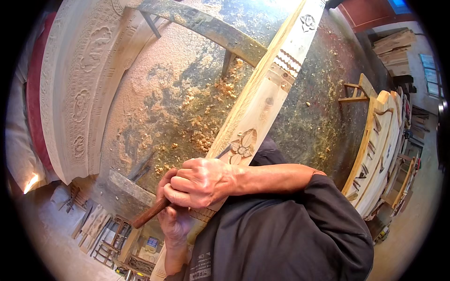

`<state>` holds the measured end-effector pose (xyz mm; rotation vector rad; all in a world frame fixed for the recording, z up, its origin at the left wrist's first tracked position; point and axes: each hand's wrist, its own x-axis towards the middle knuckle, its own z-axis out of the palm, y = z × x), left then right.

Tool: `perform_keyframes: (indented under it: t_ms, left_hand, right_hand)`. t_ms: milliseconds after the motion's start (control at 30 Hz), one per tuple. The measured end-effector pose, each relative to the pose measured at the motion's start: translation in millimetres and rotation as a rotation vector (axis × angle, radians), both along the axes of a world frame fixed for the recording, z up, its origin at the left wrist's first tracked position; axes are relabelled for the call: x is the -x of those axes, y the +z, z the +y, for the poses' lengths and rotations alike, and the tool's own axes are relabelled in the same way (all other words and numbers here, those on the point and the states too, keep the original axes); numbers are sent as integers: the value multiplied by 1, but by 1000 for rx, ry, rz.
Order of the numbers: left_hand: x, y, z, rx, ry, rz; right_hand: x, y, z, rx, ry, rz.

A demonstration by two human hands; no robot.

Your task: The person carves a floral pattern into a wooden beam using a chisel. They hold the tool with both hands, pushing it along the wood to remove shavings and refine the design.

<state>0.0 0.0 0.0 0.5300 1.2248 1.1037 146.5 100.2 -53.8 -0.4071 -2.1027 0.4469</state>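
Both my hands are closed around a carving chisel with a brown wooden handle (149,214). Its thin metal blade (226,151) reaches past my knuckles to the edge of a carved flower (242,149). My right hand (200,183) wraps over the tool from above, its forearm crossing in front of my chest. Below and partly behind it, my left hand (174,225) grips around the handle; some of its fingers are hidden. The flower is cut into a long pale wooden beam (258,107), which slants from the upper right down under my hands.
A bench frame (206,28) supports the beam. Wood shavings (206,136) and sawdust cover the floor. At left stands a large carved panel (77,93). On the right, several hand tools lie on a plank bench (378,154). Stacked boards (394,49) rest farther back.
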Motion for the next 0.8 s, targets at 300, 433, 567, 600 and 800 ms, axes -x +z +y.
perform_keyframes:
  t_ms: [300,433,567,600,800]
  left_hand:
    - [-5,2,5,46,73,-77]
    - [-1,2,1,36,54,-49]
    - [5,3,-7,3,-22,29]
    - [6,5,-9,-1,-43,56]
    - [11,9,-20,9,-22,87]
  right_hand:
    - [2,-1,2,21,125,13]
    - [1,-3,-5,70,157,-17]
    - [-2,-2,-11,175,229,-3]
    - [-2,-1,-12,186,246,9]
    - [-2,-2,-16,167,237,-3]
